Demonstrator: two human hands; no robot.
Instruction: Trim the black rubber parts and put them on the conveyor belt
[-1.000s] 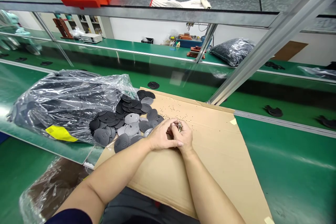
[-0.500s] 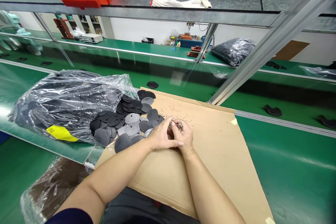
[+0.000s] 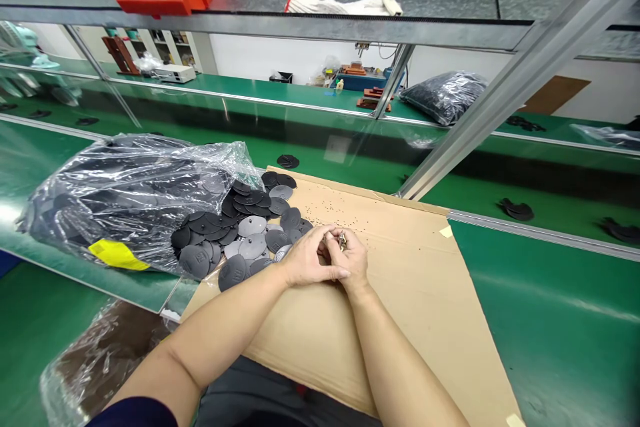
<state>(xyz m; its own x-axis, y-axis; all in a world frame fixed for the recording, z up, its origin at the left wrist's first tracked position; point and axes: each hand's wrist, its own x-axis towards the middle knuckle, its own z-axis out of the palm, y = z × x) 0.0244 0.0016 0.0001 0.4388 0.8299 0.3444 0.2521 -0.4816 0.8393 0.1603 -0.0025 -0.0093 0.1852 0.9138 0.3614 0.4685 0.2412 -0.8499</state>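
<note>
- Right hand (image 3: pixel 355 259) has fingers closed around a metal tool (image 3: pixel 343 241); being so near, it may pinch the left hand (image 3: pixel 304 260).
- Left fingers' grip is hidden; I cannot tell.
- Loosely piled discs (image 3: pixel 252 226) may slide.

I could slide the right hand (image 3: pixel 354 260) rightward over the bare cardboard sheet (image 3: pixel 425 307), right of centre. Left of centre, the pile of black discs (image 3: pixel 253 246) and the full plastic bag (image 3: pixel 135 187) block the left hand (image 3: pixel 310 260). The slanted metal post (image 3: pixel 505 93) bars the upper right; a metal shelf rail (image 3: pixel 300 28) crosses the top.
</note>
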